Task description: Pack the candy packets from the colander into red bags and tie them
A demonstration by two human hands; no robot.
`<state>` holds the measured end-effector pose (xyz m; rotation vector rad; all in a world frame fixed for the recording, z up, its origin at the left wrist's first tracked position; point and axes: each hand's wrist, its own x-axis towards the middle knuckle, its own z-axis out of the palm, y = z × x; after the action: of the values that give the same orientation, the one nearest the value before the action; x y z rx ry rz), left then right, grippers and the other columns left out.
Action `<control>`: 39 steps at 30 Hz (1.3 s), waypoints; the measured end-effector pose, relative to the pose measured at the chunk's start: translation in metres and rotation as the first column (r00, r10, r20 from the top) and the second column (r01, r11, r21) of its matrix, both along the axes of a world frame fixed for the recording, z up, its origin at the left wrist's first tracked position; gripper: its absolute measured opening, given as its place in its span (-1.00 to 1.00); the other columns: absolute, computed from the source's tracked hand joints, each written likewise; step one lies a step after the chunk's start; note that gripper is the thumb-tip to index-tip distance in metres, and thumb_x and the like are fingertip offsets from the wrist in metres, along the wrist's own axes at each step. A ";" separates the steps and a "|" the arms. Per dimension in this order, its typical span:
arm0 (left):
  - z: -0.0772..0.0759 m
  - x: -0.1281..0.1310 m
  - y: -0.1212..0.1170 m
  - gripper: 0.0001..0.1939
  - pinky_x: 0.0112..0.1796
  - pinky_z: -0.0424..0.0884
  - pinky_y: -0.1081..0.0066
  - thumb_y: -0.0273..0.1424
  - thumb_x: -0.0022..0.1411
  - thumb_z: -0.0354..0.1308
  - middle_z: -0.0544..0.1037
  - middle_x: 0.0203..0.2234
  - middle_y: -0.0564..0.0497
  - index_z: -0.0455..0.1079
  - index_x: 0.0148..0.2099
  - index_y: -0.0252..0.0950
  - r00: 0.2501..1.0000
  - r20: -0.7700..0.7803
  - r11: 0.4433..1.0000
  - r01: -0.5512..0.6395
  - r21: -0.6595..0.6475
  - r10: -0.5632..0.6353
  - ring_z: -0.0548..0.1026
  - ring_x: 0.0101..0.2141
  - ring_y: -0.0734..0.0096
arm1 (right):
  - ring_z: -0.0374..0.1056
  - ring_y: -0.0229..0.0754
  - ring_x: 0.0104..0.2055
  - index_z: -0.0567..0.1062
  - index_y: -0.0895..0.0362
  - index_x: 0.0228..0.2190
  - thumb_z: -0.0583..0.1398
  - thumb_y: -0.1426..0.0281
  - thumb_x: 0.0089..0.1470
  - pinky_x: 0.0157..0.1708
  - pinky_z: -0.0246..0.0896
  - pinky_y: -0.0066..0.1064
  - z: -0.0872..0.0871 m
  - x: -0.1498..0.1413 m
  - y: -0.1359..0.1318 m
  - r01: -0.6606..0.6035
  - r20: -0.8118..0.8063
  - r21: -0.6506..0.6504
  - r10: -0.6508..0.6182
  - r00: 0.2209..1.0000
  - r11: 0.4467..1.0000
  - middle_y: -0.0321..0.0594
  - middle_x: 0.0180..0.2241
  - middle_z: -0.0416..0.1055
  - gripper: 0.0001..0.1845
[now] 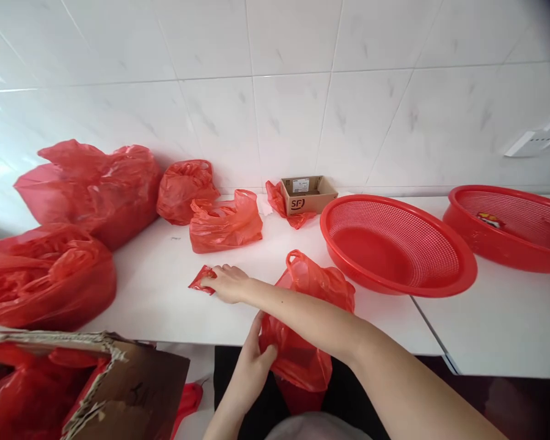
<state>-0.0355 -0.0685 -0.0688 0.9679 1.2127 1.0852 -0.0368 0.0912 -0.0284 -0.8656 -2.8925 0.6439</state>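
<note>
My right hand [227,283] reaches across to the left and rests on a small folded red plastic bag [202,279] on the white counter [165,293], fingers closed on it. My left hand [252,360] grips the lower edge of a loose red plastic bag [311,305] that hangs over the counter's front edge, under my right forearm.
Several stuffed red bags [89,189] lie at the left and back. A small cardboard box [307,194] stands by the tiled wall. Two red mesh baskets [396,244] [508,226] sit on the right. A torn cardboard box [119,391] holding red bags is at the lower left.
</note>
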 end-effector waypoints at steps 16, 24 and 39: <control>0.012 -0.013 -0.018 -0.66 -0.54 0.25 0.54 -0.12 0.16 0.19 0.39 -0.44 0.07 0.32 -0.17 -0.26 0.995 -0.068 0.995 0.063 -0.080 -0.068 0.30 -0.49 0.50 | 0.32 -0.31 -0.38 0.29 0.07 -0.22 -0.04 0.33 0.28 -0.39 0.26 -0.47 0.068 0.190 -0.063 0.125 -0.483 -0.519 -0.410 0.773 0.846 -0.31 -0.36 0.37 -0.86; 0.047 -0.017 0.009 -0.76 -0.36 0.38 0.51 -0.21 0.16 0.24 0.45 -0.39 0.08 0.34 -0.30 -0.26 0.993 -0.012 0.994 -0.113 0.005 0.113 0.38 -0.37 0.48 | 0.44 -0.09 -0.08 0.38 -0.01 -0.05 0.05 0.44 0.21 -0.09 0.37 -0.16 0.035 0.235 -0.109 0.536 -0.549 -0.034 -0.464 0.695 0.844 -0.15 -0.09 0.47 -0.72; 0.171 -0.026 0.061 -0.54 -0.18 0.48 0.39 -0.41 0.12 0.29 0.58 -0.23 0.05 0.43 0.09 -0.07 0.975 0.221 0.883 -0.092 0.459 -0.014 0.49 -0.25 0.38 | 0.40 -0.17 -0.28 0.39 0.02 -0.27 0.14 0.31 0.17 -0.24 0.30 -0.29 0.132 0.286 -0.070 0.712 -0.843 -0.148 -0.464 0.272 0.687 -0.27 -0.35 0.45 -0.91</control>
<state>-0.0615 -0.0078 0.1021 1.1528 0.8030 1.5182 0.2494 0.0211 0.1034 -1.0948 -1.5118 0.3844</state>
